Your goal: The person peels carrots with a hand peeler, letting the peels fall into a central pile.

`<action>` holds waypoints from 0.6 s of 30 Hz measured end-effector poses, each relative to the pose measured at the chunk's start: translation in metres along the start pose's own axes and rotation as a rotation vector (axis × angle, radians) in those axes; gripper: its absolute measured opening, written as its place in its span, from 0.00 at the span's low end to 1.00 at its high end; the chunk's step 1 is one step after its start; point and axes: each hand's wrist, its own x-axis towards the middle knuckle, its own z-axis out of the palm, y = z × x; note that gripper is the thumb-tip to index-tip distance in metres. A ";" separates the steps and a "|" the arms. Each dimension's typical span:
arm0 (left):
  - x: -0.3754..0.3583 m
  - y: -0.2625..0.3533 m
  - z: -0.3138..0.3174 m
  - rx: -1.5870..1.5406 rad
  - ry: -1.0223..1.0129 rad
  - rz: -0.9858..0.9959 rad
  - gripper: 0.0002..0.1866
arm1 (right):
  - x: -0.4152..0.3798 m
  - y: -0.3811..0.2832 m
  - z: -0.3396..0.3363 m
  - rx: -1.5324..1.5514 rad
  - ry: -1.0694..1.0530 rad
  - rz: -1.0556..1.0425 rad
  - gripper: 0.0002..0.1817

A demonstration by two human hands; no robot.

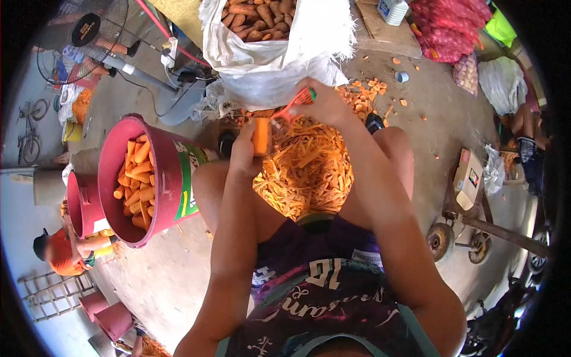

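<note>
A carrot (260,137) with smooth bright orange flesh is gripped in my left hand (242,146), its end pointing up. My right hand (326,106) is closed around an orange-red peeler (290,109) with a green part at its handle. The peeler's head is close beside the top of the carrot. Below both hands, a big heap of carrot peelings (306,166) lies between my knees. Just past the heap stands a white sack (267,77), and unpeeled carrots (259,18) show in its open mouth.
On the left a red tub (110,178) holds peeled carrots (137,178). A standing fan (83,35) is at the upper left. Carrot ends (366,98) litter the floor right of the sack. Red net sacks (449,27) and a wheeled cart (458,229) stand right. Other people work at the edges.
</note>
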 end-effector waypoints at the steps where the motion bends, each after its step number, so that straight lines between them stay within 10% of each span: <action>1: 0.011 -0.005 -0.010 -0.053 0.014 0.019 0.15 | -0.008 -0.003 0.009 -0.004 -0.055 -0.115 0.27; 13: 0.005 -0.002 0.018 0.015 -0.116 0.018 0.17 | 0.004 0.013 0.010 0.055 -0.112 -0.243 0.29; 18: -0.009 0.003 0.013 0.054 -0.102 -0.051 0.16 | 0.020 0.015 -0.022 0.000 0.064 0.038 0.30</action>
